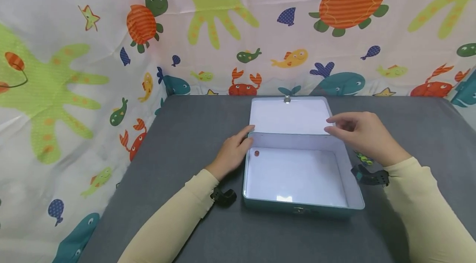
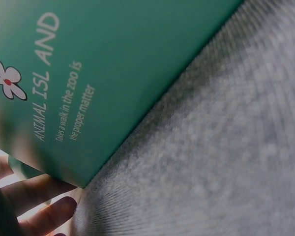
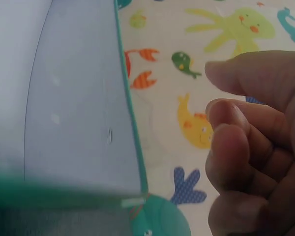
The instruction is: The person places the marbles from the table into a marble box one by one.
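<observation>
Standing open: tin box (image 1: 297, 178) on the grey table (image 1: 193, 130), between left hand (image 1: 231, 153) and right hand (image 1: 362, 132), with lid (image 1: 290, 116) laid back toward the patterned cloth (image 1: 223, 60).
Lid danger: perhaps swinging down upon a hand, if lifted without firm support.
Box danger: perhaps sliding or turning on the table, if pushed at one corner only.
Small brown spot (image 1: 256, 153): inside, near the far left corner; loose piece or mark, not possible to tell; if loose, maybe shifting with a tilt.
Green-yellow object (image 1: 364, 158): partly hidden, near right sleeve (image 1: 420, 197); maybe knocked by a low sweep.
Left fingers (image 2: 34, 191): rather straight, touching the far left corner, not closed around it.
Right fingers (image 3: 231, 147): loosely bent, with small gap to the thumb (image 3: 246, 76); holding nothing, near the lid's right edge, contact not certain.
</observation>
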Motion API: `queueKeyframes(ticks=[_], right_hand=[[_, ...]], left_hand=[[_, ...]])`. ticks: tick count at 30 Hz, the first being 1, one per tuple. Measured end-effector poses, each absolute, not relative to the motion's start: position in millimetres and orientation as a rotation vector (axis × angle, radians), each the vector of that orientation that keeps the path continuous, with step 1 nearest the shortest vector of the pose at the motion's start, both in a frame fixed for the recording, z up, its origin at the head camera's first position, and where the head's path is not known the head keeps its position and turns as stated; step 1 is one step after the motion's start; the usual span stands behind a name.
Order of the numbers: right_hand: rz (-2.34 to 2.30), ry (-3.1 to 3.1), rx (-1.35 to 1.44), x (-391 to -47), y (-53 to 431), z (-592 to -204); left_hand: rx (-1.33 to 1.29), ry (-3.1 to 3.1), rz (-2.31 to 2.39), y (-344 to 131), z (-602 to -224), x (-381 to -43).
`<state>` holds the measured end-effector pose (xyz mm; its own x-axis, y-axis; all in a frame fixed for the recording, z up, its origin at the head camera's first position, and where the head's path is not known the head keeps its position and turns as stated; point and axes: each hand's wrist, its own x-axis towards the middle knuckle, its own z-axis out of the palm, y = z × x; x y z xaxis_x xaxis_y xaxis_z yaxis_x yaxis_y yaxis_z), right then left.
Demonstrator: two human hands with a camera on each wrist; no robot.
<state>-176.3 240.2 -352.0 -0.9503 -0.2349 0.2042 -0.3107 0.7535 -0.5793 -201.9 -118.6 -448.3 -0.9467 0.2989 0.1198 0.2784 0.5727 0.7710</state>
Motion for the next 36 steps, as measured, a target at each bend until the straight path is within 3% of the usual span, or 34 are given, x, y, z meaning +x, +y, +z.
queueKeyframes(ticks=[21,36], right_hand=[[0.94,-2.935,0.253,-150,302,-394],[0.794,-3.074,0.238,-166,328,-403]], left_hand=[[0.487,2.737,1.362,-116,-459,-198],[0.492,2.747,1.394,-116,-451,-203]])
